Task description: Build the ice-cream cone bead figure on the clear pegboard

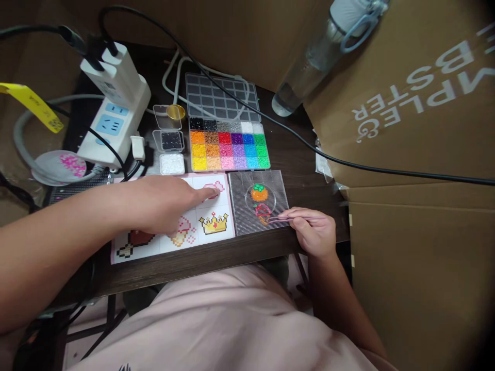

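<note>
My right hand [315,230] is closed on pink tweezers [288,219]. The tweezers' tips are at a red-and-brown bead figure [263,213] on a clear pegboard [242,226]. Just above that figure sits an orange bead fruit with a green top [259,192]. My left hand [176,202] lies over a pattern sheet [215,247], its index finger stretched out onto a pink pixel picture [218,186]. The other fingers of this hand are mostly hidden, and it holds nothing that I can see. A yellow crown picture [214,224] shows on the sheet below the fingertip.
Behind the sheet stands an open bead box [230,144] with many colours. Small boxes of black beads [172,140] and white beads [172,164] lie beside it. A power strip [112,123], a dish of pink beads [58,167], a water bottle [305,67], a black cable [247,105] and cardboard [421,257] surround these.
</note>
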Action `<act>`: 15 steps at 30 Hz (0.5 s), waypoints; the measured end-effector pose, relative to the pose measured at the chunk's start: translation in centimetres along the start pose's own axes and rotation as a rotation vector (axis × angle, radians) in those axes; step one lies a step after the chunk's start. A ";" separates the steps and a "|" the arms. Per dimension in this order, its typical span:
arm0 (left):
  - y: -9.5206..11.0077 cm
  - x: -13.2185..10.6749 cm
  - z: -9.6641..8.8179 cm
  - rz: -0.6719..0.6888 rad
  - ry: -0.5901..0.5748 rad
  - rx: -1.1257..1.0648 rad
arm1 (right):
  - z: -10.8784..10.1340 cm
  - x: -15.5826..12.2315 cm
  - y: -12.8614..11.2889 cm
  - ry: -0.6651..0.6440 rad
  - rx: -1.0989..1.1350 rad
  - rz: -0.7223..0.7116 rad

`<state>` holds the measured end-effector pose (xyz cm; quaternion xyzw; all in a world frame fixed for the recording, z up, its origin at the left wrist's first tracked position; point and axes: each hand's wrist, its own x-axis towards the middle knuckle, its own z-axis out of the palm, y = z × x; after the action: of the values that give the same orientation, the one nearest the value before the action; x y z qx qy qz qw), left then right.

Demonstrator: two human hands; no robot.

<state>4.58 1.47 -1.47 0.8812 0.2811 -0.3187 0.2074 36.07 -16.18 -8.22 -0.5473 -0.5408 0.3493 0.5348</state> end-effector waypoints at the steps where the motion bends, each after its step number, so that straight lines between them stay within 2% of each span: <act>1: 0.0 0.0 0.0 -0.001 0.001 -0.006 | 0.0 0.0 0.0 -0.003 -0.001 -0.001; 15: -0.1 -0.2 0.1 0.011 0.035 -0.024 | -0.3 -0.4 0.6 0.029 -0.067 -0.009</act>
<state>4.33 1.38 -1.45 0.8856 0.2837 -0.2987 0.2145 36.46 -16.51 -8.83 -0.5676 -0.5466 0.3206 0.5256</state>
